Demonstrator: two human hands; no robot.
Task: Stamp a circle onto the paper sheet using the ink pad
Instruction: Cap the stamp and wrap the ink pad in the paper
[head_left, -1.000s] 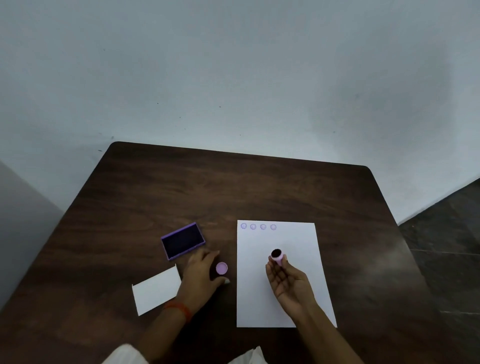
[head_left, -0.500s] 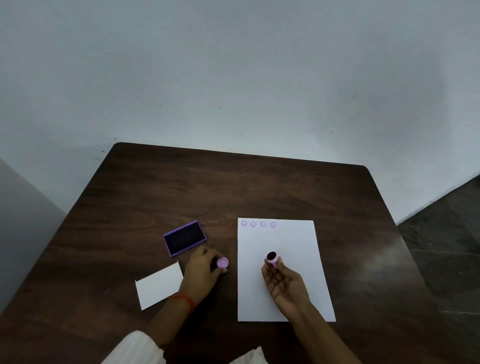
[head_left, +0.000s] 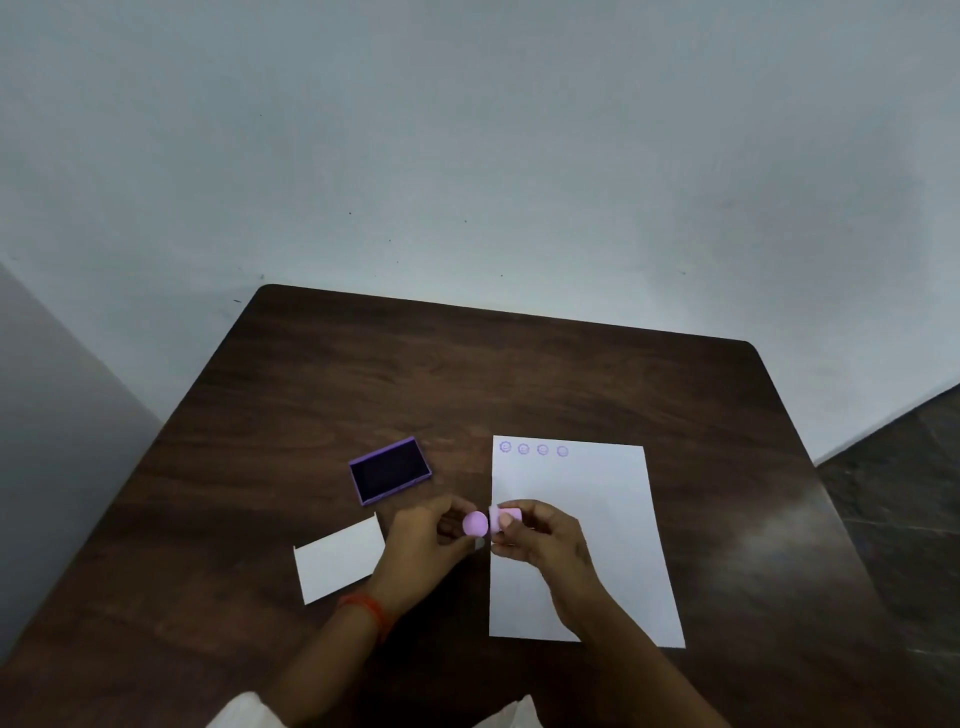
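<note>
A white paper sheet (head_left: 597, 519) lies on the dark wooden table (head_left: 519, 374), with several small purple circle prints in a row along its top left edge (head_left: 533, 449). An open purple ink pad (head_left: 390, 471) sits to the sheet's left. My left hand (head_left: 423, 545) pinches a round lilac stamp cap (head_left: 475, 524). My right hand (head_left: 545, 540) grips the lilac stamp body (head_left: 506, 518) lying sideways. Cap and stamp meet end to end over the sheet's left edge.
A small white card (head_left: 340, 564) lies near my left wrist, below the ink pad. The table's far edge meets a pale wall. A dark floor (head_left: 904, 493) shows past the table's right side.
My hands have come together: the right hand turned the stamp from face-up to sideways and moved left, and the left hand brought the cap right until the two touch.
</note>
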